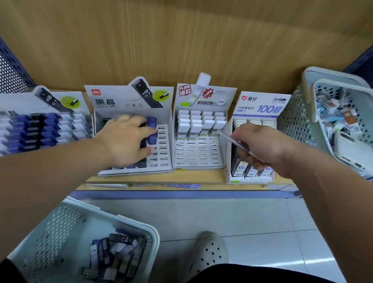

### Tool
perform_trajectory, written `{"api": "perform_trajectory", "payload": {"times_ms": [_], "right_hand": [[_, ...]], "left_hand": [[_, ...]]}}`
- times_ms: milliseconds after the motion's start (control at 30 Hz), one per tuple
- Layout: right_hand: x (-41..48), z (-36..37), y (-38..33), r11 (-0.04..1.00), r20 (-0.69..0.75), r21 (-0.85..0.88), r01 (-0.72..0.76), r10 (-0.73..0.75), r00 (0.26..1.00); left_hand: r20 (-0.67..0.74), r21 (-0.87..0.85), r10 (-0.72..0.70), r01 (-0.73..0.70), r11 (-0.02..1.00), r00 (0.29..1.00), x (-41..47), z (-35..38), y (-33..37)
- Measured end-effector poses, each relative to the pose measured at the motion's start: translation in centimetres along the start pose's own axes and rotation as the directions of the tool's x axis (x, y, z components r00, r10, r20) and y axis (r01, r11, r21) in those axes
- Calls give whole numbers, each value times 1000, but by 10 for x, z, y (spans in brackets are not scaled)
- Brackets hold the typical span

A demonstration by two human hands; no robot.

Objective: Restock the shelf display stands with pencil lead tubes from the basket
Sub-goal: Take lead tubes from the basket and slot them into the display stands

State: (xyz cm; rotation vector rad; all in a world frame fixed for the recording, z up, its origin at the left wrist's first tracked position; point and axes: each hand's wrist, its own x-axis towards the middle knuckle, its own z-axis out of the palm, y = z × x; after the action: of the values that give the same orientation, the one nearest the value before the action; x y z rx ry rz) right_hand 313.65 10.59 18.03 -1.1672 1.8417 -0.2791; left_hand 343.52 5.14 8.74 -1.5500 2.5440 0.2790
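Note:
Four display stands line the wooden shelf. My left hand point(126, 138) reaches into the second stand point(164, 149), its fingers curled round a blue lead tube point(152, 130) among the slots. My right hand point(258, 148) hovers over the rightmost stand point(252, 135) and grips a clear lead tube point(230, 140) pointing left toward the third stand point(199, 152), which holds white-capped tubes. On the floor below stands a grey basket point(57, 226) with several dark and blue tubes point(112, 259) in it.
A full stand point(30, 122) sits at the far left. A second perforated basket point(301, 117) on the shelf's right holds mixed stationery and a white phone-like case point(353, 152). Loose tubes point(182, 185) lie along the shelf's front edge. My shoe point(211, 250) rests on the tiled floor.

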Motion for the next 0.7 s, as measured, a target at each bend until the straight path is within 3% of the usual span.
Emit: {"api": "perform_trajectory", "payload": {"times_ms": [233,300,400,500,700], "right_hand": [[32,3,-9,999,103,39,-10,6,995],[39,4,-4,998,107,-61,24,-18,994],[47,7,3,974,-3,-223,43,-45,999],[57,3,5,966,-192,-224,128,-172,966],[73,14,-6,837,-261,-477,266,-425,867]], "left_hand": [[19,59,-9,8,998,1000,-2,7,3],[15,59,-6,5,998,1000,-1,6,2],[12,51,-5,4,999,1000,1,5,3],[11,26,-11,10,1000,1000,1,5,3],[82,56,-6,1,998,997,-9,15,-1]]}}
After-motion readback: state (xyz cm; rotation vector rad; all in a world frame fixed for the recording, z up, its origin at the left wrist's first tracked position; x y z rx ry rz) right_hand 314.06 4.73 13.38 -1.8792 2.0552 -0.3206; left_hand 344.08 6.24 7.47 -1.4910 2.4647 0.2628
